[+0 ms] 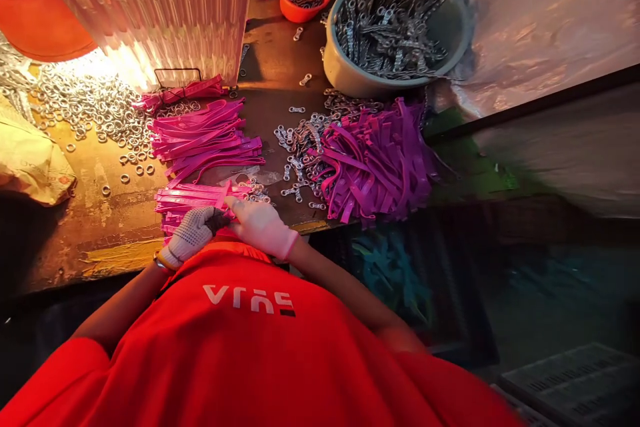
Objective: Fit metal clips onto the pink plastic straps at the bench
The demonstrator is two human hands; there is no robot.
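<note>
Close against my shirt at the table's edge, my left hand (196,233) and my right hand (263,225) meet. Both wear white gloves; the left one has dots and dark fingertips. Their fingers are closed on a magenta strap (227,192), mostly hidden by the gloves. Under and beyond my hands lies a row of magenta straps (187,196). A larger bundle of straps (200,133) sits just behind it. Small metal links (259,192) lie by my right fingertips.
Metal rings (110,107) are heaped at left beside a corrugated clear panel (190,13). To the right is a pile of magenta straps (380,160) with loose metal links (297,167). Behind stand a grey tub (345,77) of chains and a red bowl (300,13).
</note>
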